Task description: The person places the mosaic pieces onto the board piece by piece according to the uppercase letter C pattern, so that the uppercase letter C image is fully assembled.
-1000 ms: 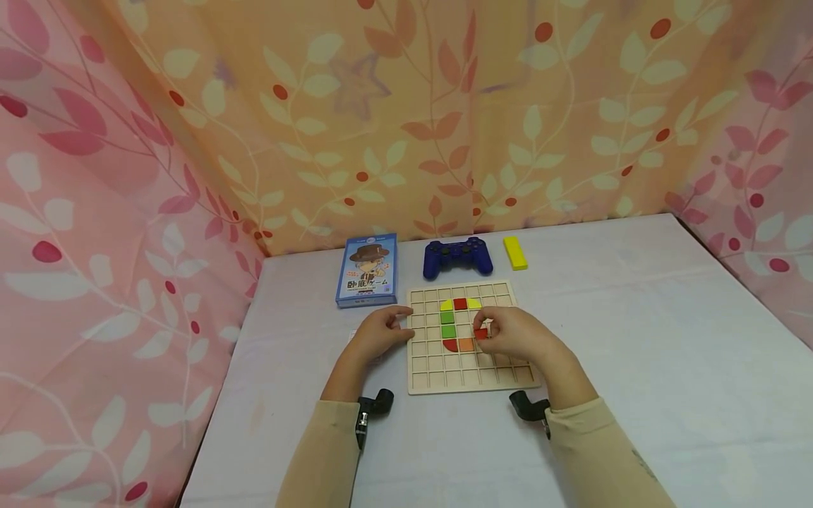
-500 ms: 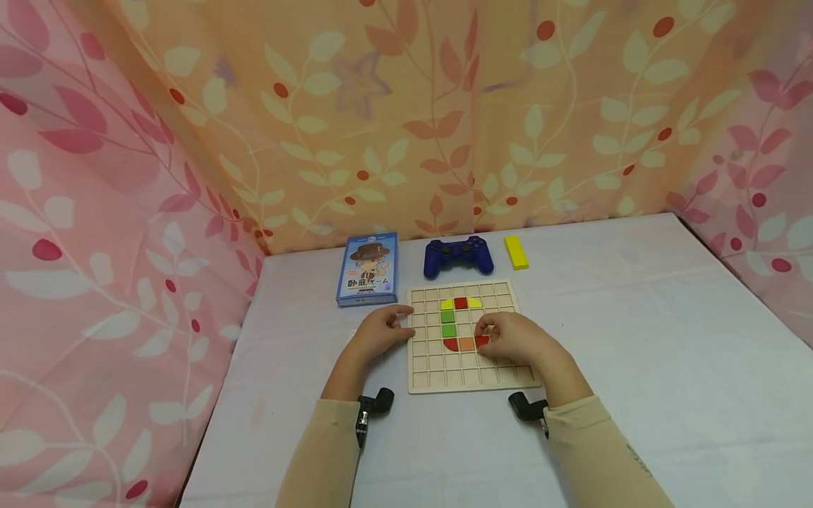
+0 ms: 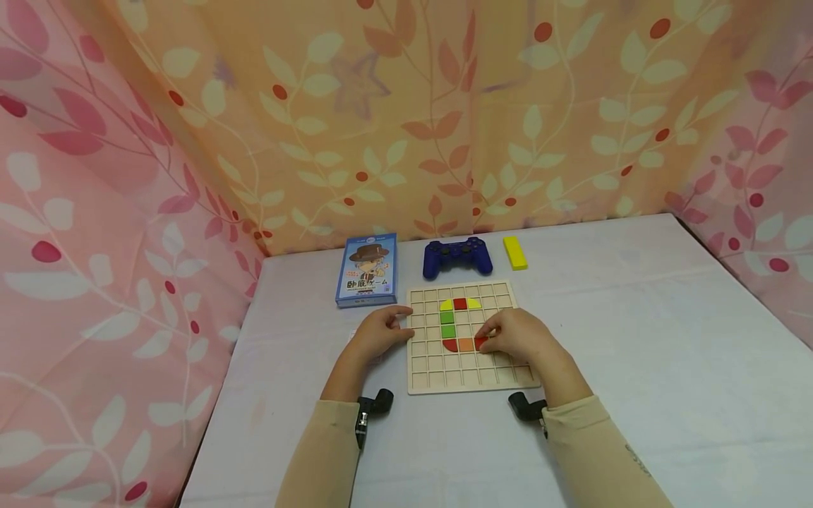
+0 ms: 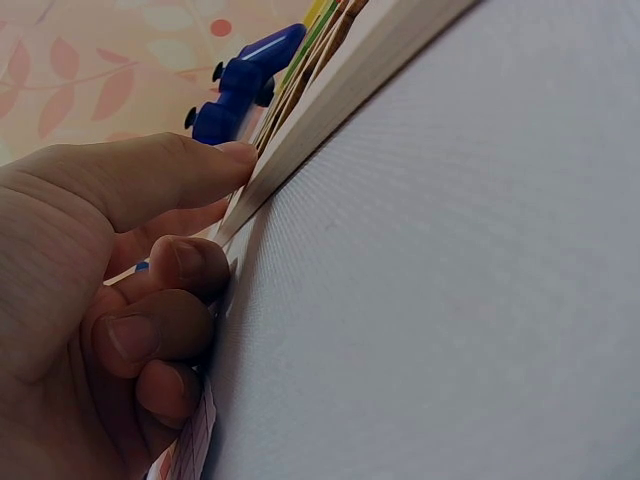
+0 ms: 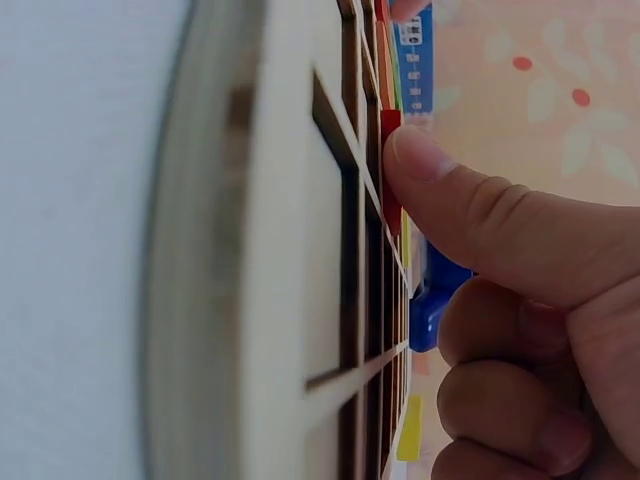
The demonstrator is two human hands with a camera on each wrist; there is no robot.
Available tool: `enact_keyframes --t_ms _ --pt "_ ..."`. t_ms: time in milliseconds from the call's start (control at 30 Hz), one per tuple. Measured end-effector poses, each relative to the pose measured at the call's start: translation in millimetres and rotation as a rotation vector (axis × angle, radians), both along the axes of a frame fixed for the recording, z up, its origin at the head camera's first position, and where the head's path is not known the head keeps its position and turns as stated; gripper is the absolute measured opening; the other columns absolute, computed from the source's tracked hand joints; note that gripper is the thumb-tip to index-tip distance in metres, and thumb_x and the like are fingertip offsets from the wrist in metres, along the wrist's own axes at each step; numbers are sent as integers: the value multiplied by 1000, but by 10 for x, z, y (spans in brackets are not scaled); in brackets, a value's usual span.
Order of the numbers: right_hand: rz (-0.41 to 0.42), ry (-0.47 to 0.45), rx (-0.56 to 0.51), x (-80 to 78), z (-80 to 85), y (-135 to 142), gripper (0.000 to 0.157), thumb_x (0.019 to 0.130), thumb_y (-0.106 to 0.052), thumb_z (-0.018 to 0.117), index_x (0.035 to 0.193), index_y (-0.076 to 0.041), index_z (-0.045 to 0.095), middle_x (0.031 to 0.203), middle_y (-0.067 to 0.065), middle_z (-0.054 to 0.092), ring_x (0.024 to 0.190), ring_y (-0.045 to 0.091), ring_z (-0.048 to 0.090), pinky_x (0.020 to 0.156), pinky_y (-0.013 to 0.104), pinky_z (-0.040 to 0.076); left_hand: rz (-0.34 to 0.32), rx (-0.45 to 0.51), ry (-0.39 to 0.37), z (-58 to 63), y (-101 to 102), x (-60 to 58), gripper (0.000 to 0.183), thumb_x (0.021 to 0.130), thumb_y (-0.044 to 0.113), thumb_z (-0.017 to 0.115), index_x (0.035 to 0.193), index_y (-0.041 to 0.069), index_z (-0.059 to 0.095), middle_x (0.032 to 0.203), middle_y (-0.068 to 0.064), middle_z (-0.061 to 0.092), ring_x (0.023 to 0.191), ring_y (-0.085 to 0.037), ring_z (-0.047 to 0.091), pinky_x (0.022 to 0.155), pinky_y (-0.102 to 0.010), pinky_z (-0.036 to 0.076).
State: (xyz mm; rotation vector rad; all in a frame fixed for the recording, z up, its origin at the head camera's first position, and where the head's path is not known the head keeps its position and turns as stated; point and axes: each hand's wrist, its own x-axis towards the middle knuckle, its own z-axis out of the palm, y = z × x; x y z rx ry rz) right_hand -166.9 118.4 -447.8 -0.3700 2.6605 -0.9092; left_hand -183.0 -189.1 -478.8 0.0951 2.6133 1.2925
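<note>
A pale wooden grid board [image 3: 438,377] lies flat, with coloured tiles forming a C-like outline in its cells. Thumb and index fingertip of my right hand [image 3: 521,335] pinch a red tile [image 3: 480,342] at the outline's lower right, beside an orange tile [image 3: 466,344]. In the right wrist view the thumb presses on that red tile [image 5: 391,170], down in the grid. My left hand [image 3: 376,331] rests at the board's left edge, its thumb and index fingertips apart along the rim. Its other fingers curl loosely by the cloth in the left wrist view.
Behind the board are a blue game controller [image 3: 457,257] and a yellow block [image 3: 515,253]. A blue boxed card game [image 3: 367,271] lies at the back left. White cloth [image 3: 635,339] covers the table, and patterned curtains [image 3: 406,113] stand behind and at the sides.
My right hand has brought the red tile down and slightly toward me, into the cell right of the orange tile. The left hand stays put at the board's edge.
</note>
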Motion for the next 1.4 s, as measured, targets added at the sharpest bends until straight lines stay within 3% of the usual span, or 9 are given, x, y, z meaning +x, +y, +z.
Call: enact_keyframes --t_ms 433,800,867,967,1100,1267,1400 --pt "-5 19 -6 -5 -9 -8 17 82 -21 87 99 -20 83 113 2 74 120 33 60 101 54 43 -12 -12 7 -13 0 -29 47 87 30 83 132 21 71 75 -2 57 63 -17 50 56 -32 38" --pt "59 -25 -22 0 1 -22 26 83 -14 82 109 -18 81 119 4 72 122 33 59 103 55 43 -7 -39 -9 5 5 -17 47 88 30 82 133 22 70 76 -2 56 65 -17 50 58 -32 38" --pt "56 -28 -14 4 8 -19 28 83 -15 82 111 -19 81 115 2 72 114 29 61 100 52 45 -8 -40 -4 8 14 -10 47 88 29 82 133 22 70 75 -2 56 65 -17 50 58 -32 38" --pt "49 -22 -11 7 47 -7 27 87 -21 80 113 -18 78 95 0 70 91 23 61 83 43 48 -17 -53 10 9 30 -6 47 88 30 82 133 21 69 74 -1 56 64 -16 50 59 -32 38" --pt "34 31 -39 -8 143 14 26 92 -25 74 117 -15 75 73 2 54 65 19 50 62 35 39 -63 -132 49 43 54 -5 47 91 31 78 136 20 67 73 0 56 63 -15 50 58 -32 38" --pt "-9 157 -55 -61 261 71 26 95 -20 68 118 -10 73 72 2 49 64 18 45 60 35 35 -122 -302 110 125 93 10 51 96 37 72 142 18 62 75 0 57 70 -16 52 63 -35 41" --pt "-57 260 -58 -111 305 167 24 95 -17 65 116 -10 73 70 1 46 64 19 43 62 36 33 -111 -381 136 171 111 28 54 97 42 69 145 20 60 84 1 62 79 -18 56 73 -38 45"
